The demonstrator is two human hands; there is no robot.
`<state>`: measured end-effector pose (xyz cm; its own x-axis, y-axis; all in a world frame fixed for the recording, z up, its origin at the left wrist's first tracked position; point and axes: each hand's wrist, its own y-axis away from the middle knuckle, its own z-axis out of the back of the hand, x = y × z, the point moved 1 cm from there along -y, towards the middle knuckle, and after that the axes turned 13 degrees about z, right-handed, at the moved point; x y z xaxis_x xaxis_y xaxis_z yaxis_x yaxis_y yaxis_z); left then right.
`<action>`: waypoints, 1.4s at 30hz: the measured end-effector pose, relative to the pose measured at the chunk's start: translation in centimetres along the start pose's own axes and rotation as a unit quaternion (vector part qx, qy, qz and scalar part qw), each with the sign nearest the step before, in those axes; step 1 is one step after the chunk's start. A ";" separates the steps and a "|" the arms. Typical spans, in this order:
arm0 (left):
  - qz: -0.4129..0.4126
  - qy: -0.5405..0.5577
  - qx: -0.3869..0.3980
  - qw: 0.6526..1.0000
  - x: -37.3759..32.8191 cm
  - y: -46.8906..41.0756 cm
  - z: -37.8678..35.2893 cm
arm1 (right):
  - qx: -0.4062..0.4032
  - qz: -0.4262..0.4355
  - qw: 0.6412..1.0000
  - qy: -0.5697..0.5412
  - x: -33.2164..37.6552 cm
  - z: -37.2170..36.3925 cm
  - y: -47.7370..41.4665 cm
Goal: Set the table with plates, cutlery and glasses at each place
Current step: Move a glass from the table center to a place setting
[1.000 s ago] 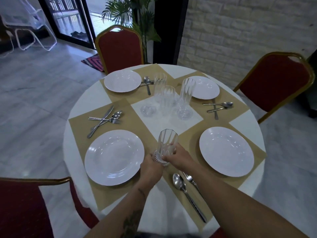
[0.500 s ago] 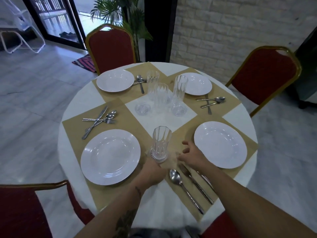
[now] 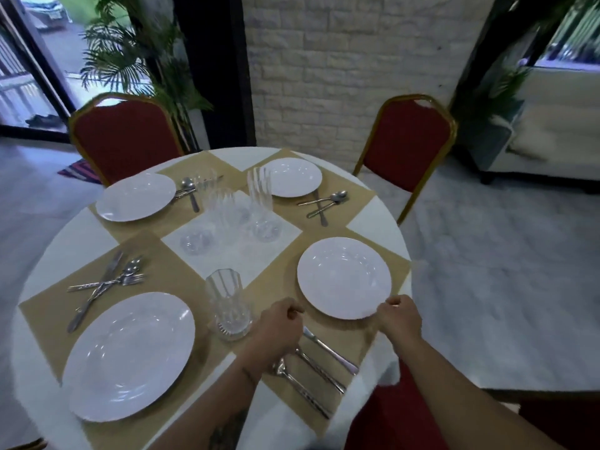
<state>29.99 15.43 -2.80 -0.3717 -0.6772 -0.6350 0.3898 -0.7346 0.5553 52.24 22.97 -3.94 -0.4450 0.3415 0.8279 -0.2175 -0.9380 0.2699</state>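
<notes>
Both my hands are at the near right place setting. My right hand (image 3: 397, 316) pinches the near right rim of its white plate (image 3: 344, 277). Fingers curled, my left hand (image 3: 279, 326) sits at the plate's near left edge; whether it holds the rim is unclear. A ribbed glass (image 3: 229, 303) stands upright just left of my left hand, untouched. A knife (image 3: 331, 352), a fork (image 3: 319, 370) and a spoon (image 3: 298, 388) lie side by side on the tan placemat (image 3: 269, 287), partly under my left wrist.
The round white table (image 3: 373, 222) carries three more plates with crossed cutlery (image 3: 107, 284) beside them. Several glasses (image 3: 259, 203) cluster in the centre. Red chairs stand at the far left (image 3: 126, 138), far right (image 3: 406, 141) and close by me (image 3: 389, 417).
The glass came down onto the table and both hands let go of it. They moved right to the plate, and my view shifted right as well.
</notes>
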 end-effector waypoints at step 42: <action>-0.121 0.059 0.137 0.981 -6.1 6.3 -1.7 | -0.020 0.096 0.994 0.048 -1.8 9.2 8.1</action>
<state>36.10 15.00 3.62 -0.3194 -0.4839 -0.8147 0.0541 -0.8677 0.4941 59.29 14.18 1.26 -0.5629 0.1622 0.8104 -0.1543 -0.9839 0.0898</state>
